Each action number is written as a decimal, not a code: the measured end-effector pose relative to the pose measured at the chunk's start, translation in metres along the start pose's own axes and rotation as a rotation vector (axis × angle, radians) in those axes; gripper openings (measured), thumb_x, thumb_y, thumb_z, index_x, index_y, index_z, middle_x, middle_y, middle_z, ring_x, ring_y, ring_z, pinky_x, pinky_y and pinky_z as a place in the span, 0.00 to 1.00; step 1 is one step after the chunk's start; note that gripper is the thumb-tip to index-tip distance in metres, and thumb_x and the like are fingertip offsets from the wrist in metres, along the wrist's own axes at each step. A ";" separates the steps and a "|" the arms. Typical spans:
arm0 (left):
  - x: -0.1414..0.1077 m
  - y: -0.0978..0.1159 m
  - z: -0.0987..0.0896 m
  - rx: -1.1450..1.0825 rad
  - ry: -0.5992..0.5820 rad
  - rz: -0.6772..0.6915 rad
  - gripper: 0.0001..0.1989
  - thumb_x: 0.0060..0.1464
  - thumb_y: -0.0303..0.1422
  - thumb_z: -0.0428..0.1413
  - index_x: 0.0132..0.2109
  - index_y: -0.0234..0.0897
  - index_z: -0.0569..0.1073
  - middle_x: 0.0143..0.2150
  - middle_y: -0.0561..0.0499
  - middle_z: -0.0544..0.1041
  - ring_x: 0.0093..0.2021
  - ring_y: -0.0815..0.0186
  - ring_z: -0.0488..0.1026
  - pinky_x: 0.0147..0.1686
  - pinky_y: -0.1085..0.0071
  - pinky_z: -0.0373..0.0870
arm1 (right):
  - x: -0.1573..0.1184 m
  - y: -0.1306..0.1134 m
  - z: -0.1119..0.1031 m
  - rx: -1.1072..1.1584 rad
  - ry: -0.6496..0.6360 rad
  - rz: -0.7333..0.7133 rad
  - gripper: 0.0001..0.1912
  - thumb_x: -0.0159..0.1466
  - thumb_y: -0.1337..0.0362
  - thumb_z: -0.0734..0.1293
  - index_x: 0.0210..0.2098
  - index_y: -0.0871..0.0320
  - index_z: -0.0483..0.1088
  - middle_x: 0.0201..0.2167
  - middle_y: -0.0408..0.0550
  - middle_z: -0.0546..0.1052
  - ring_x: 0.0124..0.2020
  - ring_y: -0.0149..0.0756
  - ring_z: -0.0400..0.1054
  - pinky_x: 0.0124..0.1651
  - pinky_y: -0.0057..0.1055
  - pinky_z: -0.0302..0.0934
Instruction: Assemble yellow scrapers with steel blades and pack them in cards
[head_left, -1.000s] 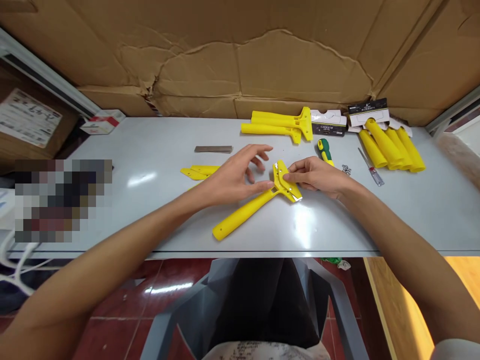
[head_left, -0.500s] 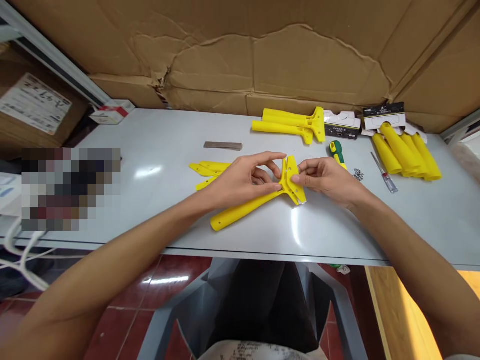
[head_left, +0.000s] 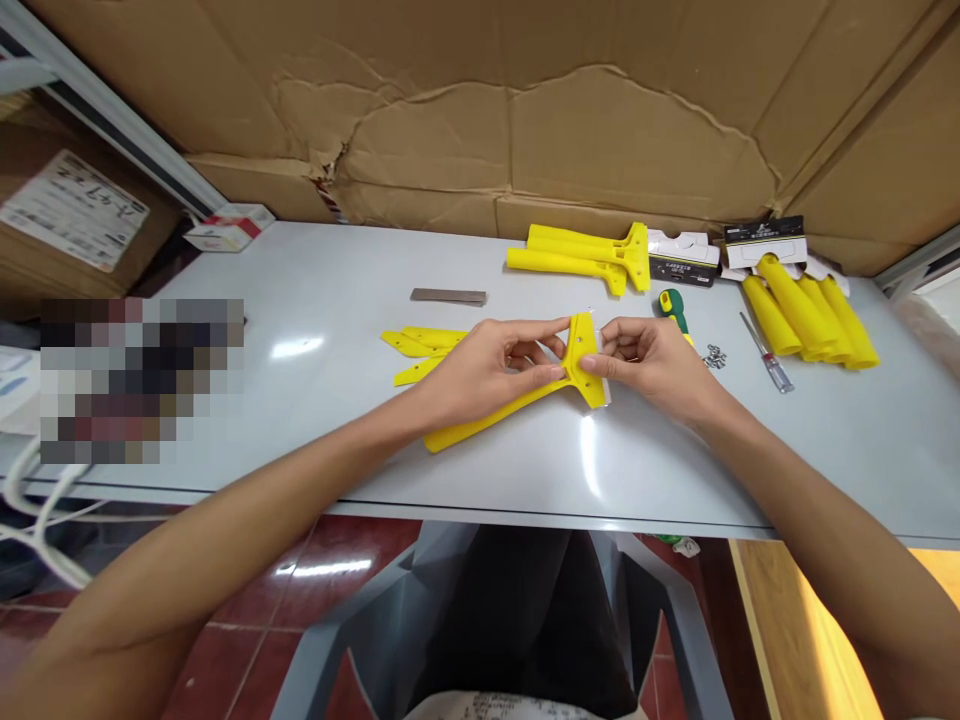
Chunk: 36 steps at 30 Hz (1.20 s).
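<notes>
Between my hands is a yellow scraper [head_left: 480, 425], its handle slanting down to the left. A yellow cover plate [head_left: 583, 345] lies over its wide head, and a thin blade edge shows along the right side. My left hand [head_left: 504, 368] is closed on the scraper's neck, thumb below and fingers above. With thumb and bent fingers, my right hand [head_left: 643, 358] pinches the head and cover plate from the right. Loose yellow plates [head_left: 420, 345] lie just left of my left hand. Grey metal blades [head_left: 448, 296] rest behind them.
Yellow scraper handles [head_left: 570, 258] lie at the back beside black-and-white cards [head_left: 682, 262]. To the right are a green-and-yellow screwdriver [head_left: 673, 305], small screws [head_left: 715, 356], a clear-handled screwdriver [head_left: 769, 355] and several carded yellow scrapers [head_left: 806, 310]. Cardboard [head_left: 525, 120] stands behind the table.
The cover plate, tilted and offset before, now sits flush over the scraper's head. Both hands stay in nearly the same place; the view has shifted slightly.
</notes>
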<state>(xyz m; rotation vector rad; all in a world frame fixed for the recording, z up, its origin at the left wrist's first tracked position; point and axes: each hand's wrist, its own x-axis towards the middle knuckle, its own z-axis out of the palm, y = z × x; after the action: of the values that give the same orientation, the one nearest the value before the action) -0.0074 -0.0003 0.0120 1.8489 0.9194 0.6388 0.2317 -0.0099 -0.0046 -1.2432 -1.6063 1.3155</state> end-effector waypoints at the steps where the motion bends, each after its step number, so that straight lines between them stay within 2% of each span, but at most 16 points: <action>1: -0.002 0.003 0.000 0.053 -0.023 0.002 0.21 0.62 0.43 0.61 0.58 0.38 0.78 0.49 0.49 0.83 0.40 0.67 0.78 0.43 0.70 0.75 | -0.001 -0.002 0.002 -0.022 0.010 -0.014 0.21 0.55 0.49 0.81 0.34 0.59 0.76 0.28 0.44 0.77 0.28 0.29 0.67 0.32 0.29 0.59; 4: -0.008 0.012 0.004 0.267 -0.024 0.006 0.14 0.63 0.44 0.59 0.42 0.39 0.80 0.33 0.55 0.79 0.30 0.69 0.69 0.31 0.73 0.65 | -0.006 -0.010 0.010 -0.086 0.044 -0.055 0.23 0.55 0.47 0.81 0.33 0.59 0.75 0.25 0.42 0.74 0.23 0.26 0.60 0.26 0.29 0.52; 7: -0.012 0.017 0.008 0.369 0.083 0.004 0.20 0.61 0.45 0.60 0.27 0.37 0.70 0.21 0.58 0.64 0.24 0.72 0.57 0.25 0.72 0.52 | -0.012 -0.016 0.017 -0.100 0.078 -0.100 0.23 0.55 0.47 0.81 0.31 0.58 0.74 0.22 0.39 0.70 0.21 0.24 0.53 0.24 0.29 0.47; 9: -0.013 0.017 0.009 0.312 0.111 -0.002 0.24 0.61 0.46 0.61 0.24 0.37 0.66 0.20 0.58 0.62 0.24 0.73 0.56 0.25 0.72 0.51 | -0.016 -0.019 0.020 -0.080 0.105 -0.122 0.23 0.55 0.47 0.81 0.31 0.58 0.74 0.22 0.39 0.70 0.21 0.24 0.53 0.23 0.30 0.47; 14: -0.010 0.017 0.003 0.110 0.038 -0.039 0.20 0.59 0.43 0.63 0.25 0.36 0.71 0.22 0.56 0.70 0.25 0.72 0.65 0.26 0.74 0.59 | -0.016 -0.017 0.021 -0.033 0.088 -0.142 0.23 0.56 0.46 0.80 0.31 0.57 0.73 0.26 0.40 0.72 0.23 0.25 0.58 0.25 0.29 0.50; 19: -0.008 0.022 -0.003 -0.058 -0.095 -0.166 0.12 0.54 0.39 0.66 0.31 0.35 0.77 0.25 0.55 0.77 0.25 0.71 0.71 0.25 0.76 0.65 | -0.015 -0.017 0.022 -0.056 0.049 -0.192 0.21 0.61 0.46 0.77 0.33 0.57 0.73 0.28 0.42 0.73 0.27 0.27 0.61 0.29 0.28 0.57; 23: -0.009 0.024 -0.003 -0.094 -0.122 -0.180 0.11 0.53 0.38 0.68 0.32 0.35 0.78 0.25 0.55 0.77 0.25 0.72 0.70 0.25 0.77 0.66 | -0.016 -0.019 0.021 -0.082 0.053 -0.198 0.20 0.59 0.48 0.78 0.31 0.57 0.72 0.27 0.41 0.73 0.27 0.27 0.63 0.30 0.27 0.59; 31: -0.008 0.019 -0.004 -0.124 -0.157 -0.139 0.17 0.58 0.46 0.65 0.39 0.34 0.81 0.27 0.52 0.79 0.27 0.69 0.73 0.29 0.74 0.70 | -0.016 -0.018 0.023 -0.071 0.099 -0.172 0.21 0.60 0.47 0.78 0.31 0.57 0.71 0.27 0.42 0.74 0.26 0.27 0.63 0.28 0.28 0.57; 36: -0.008 0.020 -0.007 -0.150 -0.147 -0.166 0.16 0.56 0.45 0.67 0.36 0.35 0.81 0.24 0.53 0.77 0.25 0.71 0.72 0.27 0.76 0.69 | -0.014 -0.018 0.024 0.030 0.069 -0.187 0.20 0.61 0.47 0.77 0.34 0.57 0.74 0.27 0.41 0.74 0.25 0.27 0.63 0.27 0.28 0.57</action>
<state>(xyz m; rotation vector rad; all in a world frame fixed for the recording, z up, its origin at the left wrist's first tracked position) -0.0110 -0.0082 0.0329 1.6435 0.8927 0.4507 0.2097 -0.0309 0.0078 -1.0804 -1.6064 1.1634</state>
